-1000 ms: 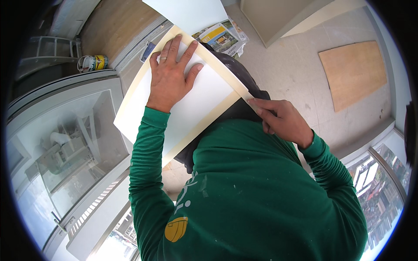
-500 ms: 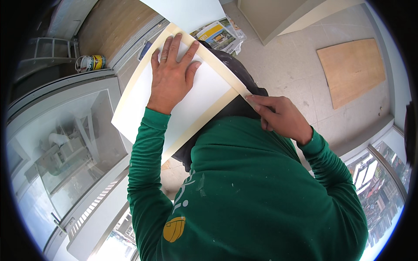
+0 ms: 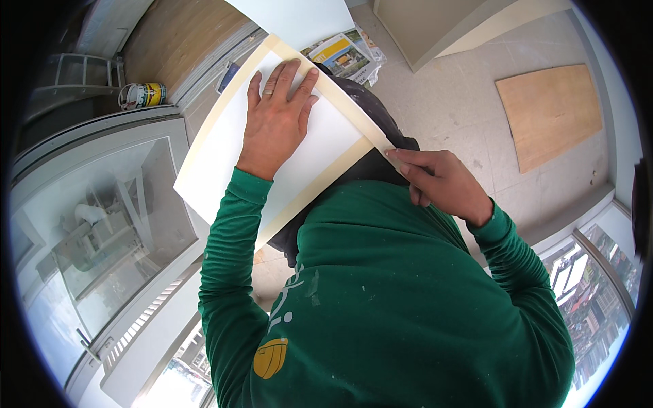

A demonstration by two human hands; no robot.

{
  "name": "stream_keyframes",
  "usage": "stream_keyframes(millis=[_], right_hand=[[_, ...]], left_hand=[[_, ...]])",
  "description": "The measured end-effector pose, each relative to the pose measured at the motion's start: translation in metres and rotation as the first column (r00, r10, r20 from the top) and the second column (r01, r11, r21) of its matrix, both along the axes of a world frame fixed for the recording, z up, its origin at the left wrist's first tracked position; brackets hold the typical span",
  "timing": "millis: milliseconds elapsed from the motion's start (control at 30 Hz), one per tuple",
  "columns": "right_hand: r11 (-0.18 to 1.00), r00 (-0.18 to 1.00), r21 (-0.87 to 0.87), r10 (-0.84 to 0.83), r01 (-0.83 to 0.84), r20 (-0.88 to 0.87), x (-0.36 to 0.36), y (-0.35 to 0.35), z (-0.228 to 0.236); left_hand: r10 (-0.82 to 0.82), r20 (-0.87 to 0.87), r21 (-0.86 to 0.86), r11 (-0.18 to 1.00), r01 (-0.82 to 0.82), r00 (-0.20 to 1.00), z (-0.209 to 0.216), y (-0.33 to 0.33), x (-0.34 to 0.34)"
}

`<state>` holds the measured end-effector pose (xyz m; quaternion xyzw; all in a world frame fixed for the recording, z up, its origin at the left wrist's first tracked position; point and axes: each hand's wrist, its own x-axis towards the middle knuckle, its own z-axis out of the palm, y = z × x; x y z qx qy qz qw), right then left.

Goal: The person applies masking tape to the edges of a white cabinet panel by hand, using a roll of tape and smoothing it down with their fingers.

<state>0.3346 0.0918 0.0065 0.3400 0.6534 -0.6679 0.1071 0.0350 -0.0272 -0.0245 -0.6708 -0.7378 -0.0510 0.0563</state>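
Note:
A white panel rests over my lap, with cream masking tape running along its edges. My left hand lies open on the panel's upper part, its fingers spread and the fingertips near the taped far edge. A ring shows on one finger. My right hand pinches the end of a tape strip just past the panel's right corner. That strip runs along the far right edge and sticks out beyond the corner over my dark trousers.
A brown board lies on the tiled floor at the right. Beyond the panel are printed sheets and a white upright surface. A paint bucket stands at the far left, by a glass door.
My left hand has slid slightly nearer to me and to the right on the panel. The right hand keeps its pinch on the tape end, almost unmoved.

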Motion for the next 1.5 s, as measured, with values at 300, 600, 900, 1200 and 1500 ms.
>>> stream_keyframes(millis=[300, 600, 900, 1200, 1500], right_hand=[[1.0, 1.0, -0.015, -0.007, 0.007, -0.012, -0.0001, 0.0001, -0.004], [1.0, 1.0, -0.006, -0.019, 0.019, -0.009, -0.001, -0.0026, -0.0011], [1.0, 1.0, 0.0, -0.013, 0.013, -0.004, -0.0015, -0.0046, -0.0052], [0.999, 0.999, 0.006, -0.047, 0.047, -0.008, -0.0025, -0.0074, -0.0062], [0.999, 0.999, 0.016, -0.045, 0.045, -0.008, -0.0027, -0.0079, -0.0064]], left_hand=[[0.015, -0.019, -0.062, 0.998, -0.017, 1.0, 0.0038, -0.0008, 0.0021], [0.009, -0.009, -0.075, 0.997, -0.009, 1.0, 0.005, -0.0033, 0.001], [0.005, 0.0, -0.057, 0.998, -0.005, 1.0, 0.0034, -0.0051, -0.0004], [0.009, 0.001, -0.065, 0.998, -0.008, 1.0, 0.0064, -0.0047, 0.0], [0.013, 0.003, -0.061, 0.998, -0.012, 1.0, 0.0058, -0.0055, -0.0001]])
